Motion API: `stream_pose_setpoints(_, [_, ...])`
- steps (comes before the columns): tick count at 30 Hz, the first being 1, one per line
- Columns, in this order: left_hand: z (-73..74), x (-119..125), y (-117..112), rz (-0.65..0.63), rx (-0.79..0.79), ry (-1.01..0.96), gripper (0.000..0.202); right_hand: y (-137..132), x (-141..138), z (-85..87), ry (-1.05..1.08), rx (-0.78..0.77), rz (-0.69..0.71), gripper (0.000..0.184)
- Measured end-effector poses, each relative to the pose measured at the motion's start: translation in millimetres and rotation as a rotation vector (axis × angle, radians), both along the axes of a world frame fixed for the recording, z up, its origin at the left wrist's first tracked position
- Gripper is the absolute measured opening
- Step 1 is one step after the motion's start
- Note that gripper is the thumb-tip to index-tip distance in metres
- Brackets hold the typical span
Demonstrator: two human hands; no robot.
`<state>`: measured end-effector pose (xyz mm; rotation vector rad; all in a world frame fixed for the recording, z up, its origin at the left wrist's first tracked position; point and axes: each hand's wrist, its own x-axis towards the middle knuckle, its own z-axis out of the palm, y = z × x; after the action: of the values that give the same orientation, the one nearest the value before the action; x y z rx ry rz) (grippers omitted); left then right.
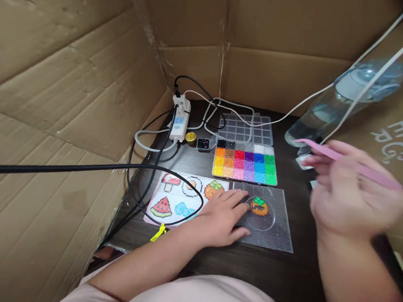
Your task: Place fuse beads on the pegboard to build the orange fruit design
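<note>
My left hand lies flat, fingers spread, across the left edge of a clear pegboard and the right part of a pattern sheet. On the pegboard sits an orange bead figure with a green top and some dark beads in its middle. Raised at the right, my right hand is closed around pink tweezers, their tip pointing left. The hand is somewhat blurred. Behind the pegboard stands a bead box, its compartments filled with beads of many colours.
A water bottle leans at the back right. A power strip, a gold tin and a small box of dark beads stand at the back left. A black cable loops over the sheet. Cardboard walls enclose the table.
</note>
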<state>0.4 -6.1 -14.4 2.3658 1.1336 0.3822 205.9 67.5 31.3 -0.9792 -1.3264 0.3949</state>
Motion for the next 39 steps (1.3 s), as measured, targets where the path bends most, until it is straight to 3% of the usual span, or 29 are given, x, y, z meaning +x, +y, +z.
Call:
stream_pose_setpoints(2, [0.8,0.2,-0.1,0.007,-0.003,-0.003,0.053,22.1,-12.1,4.6,0.047,-0.082,0.036,0.017])
stream_pose_setpoints(5, [3.2,0.2,-1.1,0.009,0.002,-0.003,0.052,48.3,-26.5,-2.8,-0.081,-0.264,0.247,0.021])
stream_pose_setpoints(9, [7.1,-1.4,-2.6,0.034,-0.027,0.011,0.051,64.4,-36.8,-27.4,-0.292,-0.241,0.423,0.018])
stream_pose_setpoints(12, [8.5,-2.8,-2.2,0.037,-0.053,0.013,0.053,65.3,-39.6,-42.0,-0.364,-0.145,0.446,0.018])
stream_pose_setpoints(16, [9.1,-3.7,-1.2,0.044,-0.089,0.028,0.051,60.1,-41.5,-49.3,-0.358,-0.104,0.421,0.019])
stream_pose_setpoints(39, [9.7,-1.9,1.2,0.038,-0.098,0.000,0.052,51.1,-41.6,-48.6,-0.404,-0.099,0.435,0.019])
